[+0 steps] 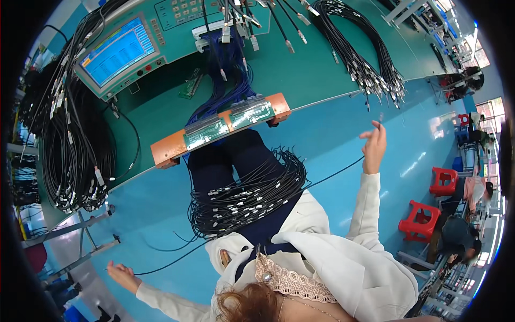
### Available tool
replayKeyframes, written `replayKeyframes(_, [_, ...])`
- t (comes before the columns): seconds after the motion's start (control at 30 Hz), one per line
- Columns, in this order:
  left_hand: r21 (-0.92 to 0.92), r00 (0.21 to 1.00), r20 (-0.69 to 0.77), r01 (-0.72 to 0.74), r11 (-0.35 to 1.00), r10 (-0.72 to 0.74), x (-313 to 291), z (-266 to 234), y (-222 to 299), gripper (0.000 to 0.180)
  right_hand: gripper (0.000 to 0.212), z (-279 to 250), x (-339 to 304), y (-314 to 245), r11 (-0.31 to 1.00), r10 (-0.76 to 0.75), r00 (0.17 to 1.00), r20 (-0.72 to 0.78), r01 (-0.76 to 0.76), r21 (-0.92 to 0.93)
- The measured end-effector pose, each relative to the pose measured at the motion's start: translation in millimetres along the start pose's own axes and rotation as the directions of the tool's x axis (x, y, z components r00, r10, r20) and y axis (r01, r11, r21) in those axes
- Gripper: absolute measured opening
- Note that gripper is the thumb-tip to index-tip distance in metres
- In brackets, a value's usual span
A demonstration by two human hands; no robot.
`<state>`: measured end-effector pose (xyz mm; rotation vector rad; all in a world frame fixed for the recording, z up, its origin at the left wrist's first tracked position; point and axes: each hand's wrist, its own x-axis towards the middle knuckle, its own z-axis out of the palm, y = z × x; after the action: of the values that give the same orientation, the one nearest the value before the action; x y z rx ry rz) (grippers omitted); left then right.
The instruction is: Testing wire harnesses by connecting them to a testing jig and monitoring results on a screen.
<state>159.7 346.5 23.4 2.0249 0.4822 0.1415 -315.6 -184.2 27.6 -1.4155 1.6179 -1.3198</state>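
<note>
My arms are spread wide, out to either side of my lap. My left hand [123,276], low on the left, has its fingers closed on one end of a thin black cable [339,172]. On the right, my right hand [374,146] is raised and pinches the cable's other stretch, with a short end by the fingertips. Between the hands the cable runs into a bundle of black cables [247,201] with small white tags lying across my thighs. Whether both stretches belong to one cable is hidden in the bundle.
Ahead is a green bench [300,80] with a test instrument [120,51] and an orange fixture [279,104] holding green circuit boards, wired with blue leads. Black cable bundles hang at the left [80,155] and lie at the right [370,59]. Red stools [419,221] and seated people are farther right.
</note>
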Motion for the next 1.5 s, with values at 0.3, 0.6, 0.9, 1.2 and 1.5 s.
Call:
replayKeyframes(0.3, [-0.284, 0.171, 0.957, 0.39, 0.876, 0.234, -217, 178, 79, 0.025, 0.02, 122, -107, -62, 0.744, 0.136, 0.362, 0.922, -0.652, 0.146])
replayKeyframes(0.6, [-0.162, 0.142, 0.983, 0.404, 0.9, 0.113, -272, 231, 76, 0.025, 0.018, 165, -129, -50, 0.973, -0.009, 0.78, 0.626, -0.137, 0.185])
replayKeyframes(0.9, [-0.176, 0.159, 0.979, 0.371, 0.912, 0.124, -268, 232, 77, 0.029, 0.016, 168, -130, -53, 0.991, -0.005, 0.78, 0.626, -0.077, 0.105])
replayKeyframes(1.2, [-0.188, 0.16, 0.978, 0.425, 0.885, 0.131, -268, 236, 74, 0.028, 0.018, 178, -132, -57, 0.857, 0.176, 0.713, 0.678, -0.451, 0.251])
replayKeyframes(1.5, [-0.19, 0.133, 0.981, 0.491, 0.85, 0.142, -264, 242, 87, 0.028, 0.021, 177, -130, -56, 0.847, 0.177, 0.684, 0.708, -0.471, 0.245])
